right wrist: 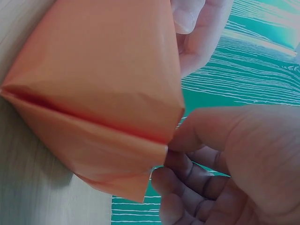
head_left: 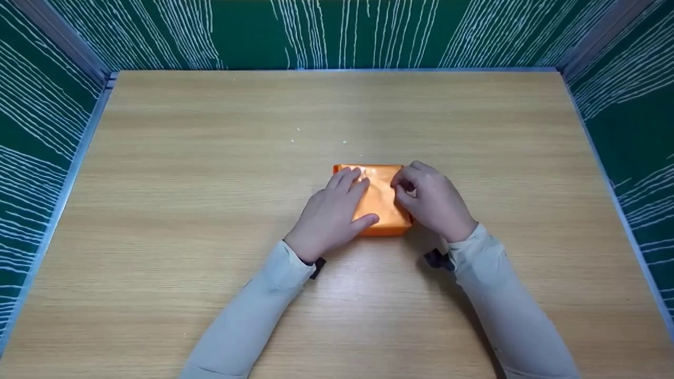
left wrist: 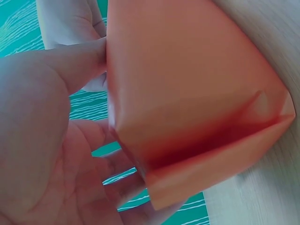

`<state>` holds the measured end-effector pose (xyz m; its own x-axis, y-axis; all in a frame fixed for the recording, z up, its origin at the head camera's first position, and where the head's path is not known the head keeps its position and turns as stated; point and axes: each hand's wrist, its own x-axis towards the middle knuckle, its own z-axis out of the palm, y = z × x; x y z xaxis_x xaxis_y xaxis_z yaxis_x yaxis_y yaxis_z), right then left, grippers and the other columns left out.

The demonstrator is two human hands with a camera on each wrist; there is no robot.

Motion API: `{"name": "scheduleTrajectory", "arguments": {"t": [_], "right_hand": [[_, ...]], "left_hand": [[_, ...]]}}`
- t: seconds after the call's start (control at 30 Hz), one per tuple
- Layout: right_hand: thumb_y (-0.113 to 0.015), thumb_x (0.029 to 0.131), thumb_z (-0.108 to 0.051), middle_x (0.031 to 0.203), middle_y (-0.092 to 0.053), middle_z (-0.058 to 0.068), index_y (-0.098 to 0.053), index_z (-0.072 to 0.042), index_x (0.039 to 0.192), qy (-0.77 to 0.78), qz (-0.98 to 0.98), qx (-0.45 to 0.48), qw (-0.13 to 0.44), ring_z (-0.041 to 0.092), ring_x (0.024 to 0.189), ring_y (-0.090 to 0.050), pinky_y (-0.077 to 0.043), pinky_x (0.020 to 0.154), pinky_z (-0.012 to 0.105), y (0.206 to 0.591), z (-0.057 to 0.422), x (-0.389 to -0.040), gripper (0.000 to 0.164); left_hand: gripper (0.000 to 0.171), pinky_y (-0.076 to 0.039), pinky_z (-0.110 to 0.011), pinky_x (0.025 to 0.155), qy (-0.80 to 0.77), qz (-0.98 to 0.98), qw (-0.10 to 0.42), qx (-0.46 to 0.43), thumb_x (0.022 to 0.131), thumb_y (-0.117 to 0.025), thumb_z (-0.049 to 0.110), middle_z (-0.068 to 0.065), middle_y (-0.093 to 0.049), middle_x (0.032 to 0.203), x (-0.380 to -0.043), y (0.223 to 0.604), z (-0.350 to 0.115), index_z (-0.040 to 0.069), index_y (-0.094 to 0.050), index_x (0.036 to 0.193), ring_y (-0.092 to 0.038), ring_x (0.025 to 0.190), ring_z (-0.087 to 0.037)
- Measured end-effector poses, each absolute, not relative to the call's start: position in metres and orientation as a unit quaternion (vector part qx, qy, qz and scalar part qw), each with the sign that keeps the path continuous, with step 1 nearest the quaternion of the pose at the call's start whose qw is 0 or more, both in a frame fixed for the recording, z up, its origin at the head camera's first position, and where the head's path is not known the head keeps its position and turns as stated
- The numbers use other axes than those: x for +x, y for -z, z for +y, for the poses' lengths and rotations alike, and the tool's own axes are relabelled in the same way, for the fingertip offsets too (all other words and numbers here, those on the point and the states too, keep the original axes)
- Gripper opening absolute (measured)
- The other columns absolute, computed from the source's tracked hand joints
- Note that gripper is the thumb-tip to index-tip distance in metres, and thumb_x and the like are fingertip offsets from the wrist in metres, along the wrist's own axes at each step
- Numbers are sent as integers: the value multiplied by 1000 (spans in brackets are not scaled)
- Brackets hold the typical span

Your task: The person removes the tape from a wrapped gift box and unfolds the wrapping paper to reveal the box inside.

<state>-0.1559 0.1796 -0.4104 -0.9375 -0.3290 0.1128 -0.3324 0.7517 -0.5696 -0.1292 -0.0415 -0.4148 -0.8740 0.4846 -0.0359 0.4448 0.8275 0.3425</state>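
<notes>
A box-shaped packet (head_left: 382, 202) in shiny orange paper lies on the wooden table. My left hand (head_left: 331, 216) rests on its left part, fingers stretched out over the top and thumb near the front edge. At the packet's right side, my right hand (head_left: 434, 197) has curled fingers, and its thumb and forefinger pinch the paper edge. Both wrist views show the ends of the packet: a folded flap (left wrist: 215, 173) stands out from the left end, and another flap (right wrist: 89, 131) gapes at the right end, its corner by the right fingertips. Whatever is inside the paper is hidden.
The wooden table (head_left: 210, 158) spreads around the packet, with a few tiny white specks (head_left: 295, 135) beyond it. Blue edging (head_left: 337, 69) borders the tabletop. Green walls with white streaks (head_left: 247, 31) stand at the back and both sides.
</notes>
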Motion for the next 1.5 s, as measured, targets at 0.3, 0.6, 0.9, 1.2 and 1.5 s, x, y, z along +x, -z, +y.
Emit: {"name": "scheduleTrajectory", "arguments": {"t": [0.3,0.6,0.9,1.2,1.5], "right_hand": [[-68,94,-4,90,-62,9,-74,-4,96,-304,-936,177,-3,25,82,-56,-49,74,37,407,181,-157,7],[-68,94,-7,89,-62,8,-73,-5,93,-300,-936,184,6,24,80,-57,-49,73,36,406,185,-157,6],[-70,99,-14,94,-63,10,-73,-4,99,-296,-941,160,-24,26,82,-59,-51,74,38,407,180,-156,10],[-69,99,-7,99,-65,11,-72,-3,106,-315,-934,166,-32,27,88,-60,-52,80,41,405,181,-157,9],[-68,98,-6,98,-67,11,-75,-3,107,-309,-935,173,-21,26,87,-61,-52,79,40,403,185,-157,12]], "left_hand": [[72,-50,-48,105,-164,955,65,239,102,-55,57,-11,-36,165,-129,414,-41,11,-46,156,-29,154,-27],[71,-50,-48,105,-173,953,55,242,101,-58,55,-11,-37,164,-129,414,-41,10,-48,155,-30,154,-27],[71,-49,-47,107,-166,954,62,243,102,-56,55,-11,-36,165,-130,414,-40,10,-46,156,-29,154,-27],[71,-48,-47,107,-167,954,68,240,102,-55,56,-11,-35,165,-129,413,-41,10,-46,156,-28,154,-28],[71,-49,-48,107,-179,952,65,240,102,-57,54,-11,-36,165,-128,412,-41,10,-47,156,-28,154,-27]]}}
